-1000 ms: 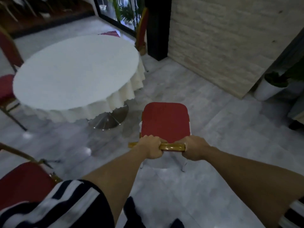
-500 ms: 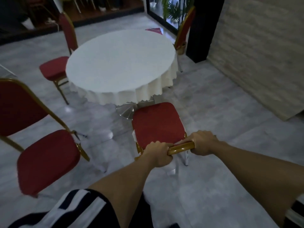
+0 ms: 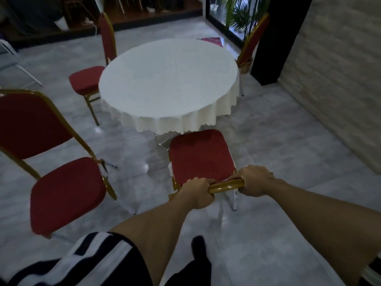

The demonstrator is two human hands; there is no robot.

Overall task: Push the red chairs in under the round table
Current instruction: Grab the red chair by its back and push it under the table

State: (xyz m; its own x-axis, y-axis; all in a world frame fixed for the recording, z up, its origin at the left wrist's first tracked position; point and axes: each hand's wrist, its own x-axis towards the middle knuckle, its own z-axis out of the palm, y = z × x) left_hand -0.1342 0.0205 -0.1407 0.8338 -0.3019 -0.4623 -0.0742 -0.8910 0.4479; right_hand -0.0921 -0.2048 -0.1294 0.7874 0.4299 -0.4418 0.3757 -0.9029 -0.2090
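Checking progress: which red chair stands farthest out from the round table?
The near-left chair, side-on and well clear of the tablecloth; the held chair already meets its hem.

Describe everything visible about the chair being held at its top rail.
The held chair has a red padded seat that looks like fabric and a glossy gold frame. Seen from above and behind, it stands facing the round table, its seat front reaching the hanging edge of the cream tablecloth. The left hand and right hand each close on the top rail. Pale legs show below.
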